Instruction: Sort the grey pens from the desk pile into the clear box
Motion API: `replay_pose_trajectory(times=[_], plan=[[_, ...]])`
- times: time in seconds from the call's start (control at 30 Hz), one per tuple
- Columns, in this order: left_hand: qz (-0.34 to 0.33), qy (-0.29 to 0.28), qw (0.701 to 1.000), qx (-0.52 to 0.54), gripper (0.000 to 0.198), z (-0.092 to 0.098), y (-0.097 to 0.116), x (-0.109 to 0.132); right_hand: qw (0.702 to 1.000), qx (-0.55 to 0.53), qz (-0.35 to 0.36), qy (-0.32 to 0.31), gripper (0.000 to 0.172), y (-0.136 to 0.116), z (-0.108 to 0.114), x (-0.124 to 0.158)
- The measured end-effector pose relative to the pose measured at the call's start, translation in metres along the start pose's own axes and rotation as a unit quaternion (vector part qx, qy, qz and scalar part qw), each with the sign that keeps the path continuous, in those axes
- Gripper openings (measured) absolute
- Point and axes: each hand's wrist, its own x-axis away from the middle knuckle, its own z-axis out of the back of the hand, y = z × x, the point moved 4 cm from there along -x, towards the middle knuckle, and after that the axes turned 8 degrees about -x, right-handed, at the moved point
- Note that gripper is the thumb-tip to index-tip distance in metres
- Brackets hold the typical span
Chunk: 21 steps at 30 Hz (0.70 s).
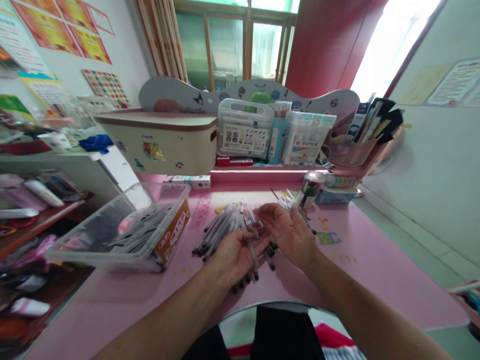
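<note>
My left hand (238, 255) is closed round a clear-barrelled pen (252, 254), its dark end pointing toward me. My right hand (290, 232) is just to the right, fingers curled in toward the pen's upper part; what its fingertips pinch, if anything, is too small to make out. Under and behind both hands a pile of similar pens (221, 230) with dark ends lies fanned on the pink desk (330, 280). A smaller group of pens (288, 201) lies beyond my right hand.
At left stands a clear plastic bin (108, 260) with grey pens inside. Along the back are a lidded storage box (161, 145), a clear marker case (245, 130), another marker case (307, 137) and a pen holder (352, 150). A clear jar (312, 189) stands at right.
</note>
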Motion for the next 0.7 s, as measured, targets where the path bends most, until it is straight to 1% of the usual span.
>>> replay_pose_trajectory(times=[0.07, 0.1, 0.13, 0.17, 0.2, 0.23, 0.3, 0.37, 0.4, 0.43, 0.47, 0.5, 0.57, 0.63, 0.7], plan=[[-0.027, 0.015, 0.999, -0.021, 0.02, 0.001, 0.007, 0.002, 0.997, 0.055, 0.042, 0.043, 0.052, -0.005, 0.009, -0.003], [-0.046, 0.02, 0.998, -0.036, 0.019, 0.001, 0.012, 0.005, 0.99, 0.109, 0.06, 0.06, 0.048, -0.007, 0.014, -0.004], [-0.067, 0.018, 0.996, -0.049, 0.017, 0.0, 0.018, 0.008, 0.977, 0.184, 0.077, 0.07, 0.041, -0.008, 0.017, -0.005], [-0.09, 0.009, 0.994, -0.06, 0.016, -0.001, 0.025, 0.012, 0.955, 0.276, 0.089, 0.069, 0.033, -0.009, 0.018, -0.005], [-0.115, -0.004, 0.991, -0.07, 0.016, -0.003, 0.033, 0.018, 0.92, 0.376, 0.097, 0.059, 0.024, -0.008, 0.019, -0.005], [-0.141, -0.019, 0.987, -0.079, 0.015, -0.005, 0.041, 0.025, 0.873, 0.475, 0.099, 0.043, 0.016, -0.006, 0.018, -0.005], [-0.207, -0.038, 0.973, -0.098, 0.016, -0.008, 0.058, 0.042, 0.769, 0.633, 0.087, 0.009, 0.009, 0.001, 0.015, -0.003], [-0.271, -0.045, 0.953, -0.125, 0.017, -0.009, 0.076, 0.062, 0.678, 0.733, 0.06, -0.006, 0.01, 0.008, 0.014, -0.001], [-0.297, -0.046, 0.943, -0.14, 0.018, -0.008, 0.085, 0.072, 0.642, 0.766, 0.045, -0.007, 0.011, 0.011, 0.013, 0.0], [-0.321, -0.045, 0.933, -0.153, 0.019, -0.007, 0.093, 0.081, 0.612, 0.79, 0.032, -0.009, 0.013, 0.013, 0.013, 0.001], [-0.339, -0.038, 0.925, -0.168, 0.019, -0.005, 0.102, 0.09, 0.588, 0.809, 0.021, -0.012, 0.016, 0.014, 0.013, 0.002], [-0.352, -0.026, 0.917, -0.187, 0.02, -0.002, 0.112, 0.097, 0.569, 0.822, 0.013, -0.015, 0.019, 0.015, 0.013, 0.002], [-0.382, 0.017, 0.895, -0.231, 0.024, 0.006, 0.133, 0.109, 0.548, 0.836, 0.005, -0.023, 0.022, 0.016, 0.013, 0.003], [-0.414, 0.071, 0.862, -0.285, 0.029, 0.016, 0.155, 0.117, 0.537, 0.844, 0.005, -0.023, 0.022, 0.017, 0.013, 0.002], [-0.428, 0.129, 0.822, -0.352, 0.027, 0.029, 0.177, 0.121, 0.528, 0.849, 0.007, -0.021, 0.019, 0.019, 0.013, 0.002]])
